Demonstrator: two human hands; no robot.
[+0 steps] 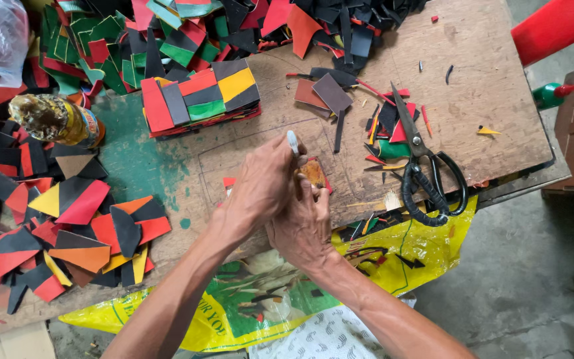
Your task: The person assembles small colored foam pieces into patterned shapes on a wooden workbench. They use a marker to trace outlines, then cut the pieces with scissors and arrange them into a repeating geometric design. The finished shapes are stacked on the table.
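Nearest the lens, the left hand (260, 186) and right hand (303, 223) press together at the wooden worktable's (486, 53) near edge, pinching a small, thin, glue-smeared leather-like piece (313, 171) that looks light, floppy, tacky, best gripped by its dry edges.

Just beyond the hands lies a stack of flat cut leather patches (200, 98) in red, grey, black, yellow and green. Right of them, long metal scissors (426, 166) have black handles; below them, a crumpled plastic sack (433, 246) shows yellow with green print.
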